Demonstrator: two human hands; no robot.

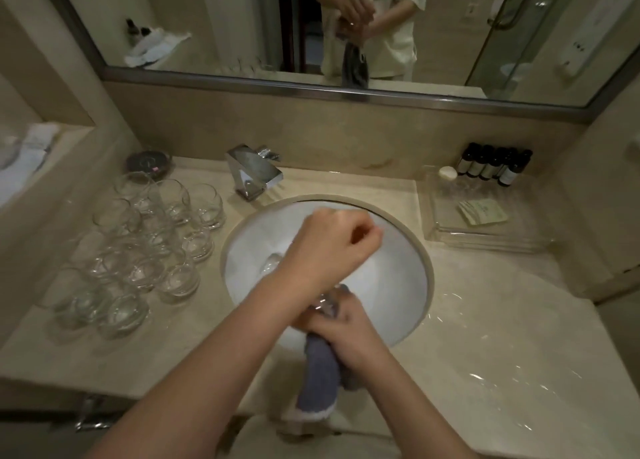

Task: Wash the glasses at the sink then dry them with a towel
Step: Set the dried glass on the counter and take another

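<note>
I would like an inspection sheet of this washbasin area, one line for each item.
Surface: beige stone counter around a round white sink; wet streaks on its right side.
Job's things: a group of clear glasses stands left of the sink; one glass is held above the sink with a grey towel.
Clutter: small dark bottles, a clear tray with sachets, a dark round object at the back left.
Hands: right hand grips the towel and glass; left hand has curled fingers, its hold is hidden.
Cables: nothing seen.
Surroundings: faucet, wall mirror.

Glossy chrome faucet (254,172), clear glasses (138,247), cloth towel (320,379)
</note>
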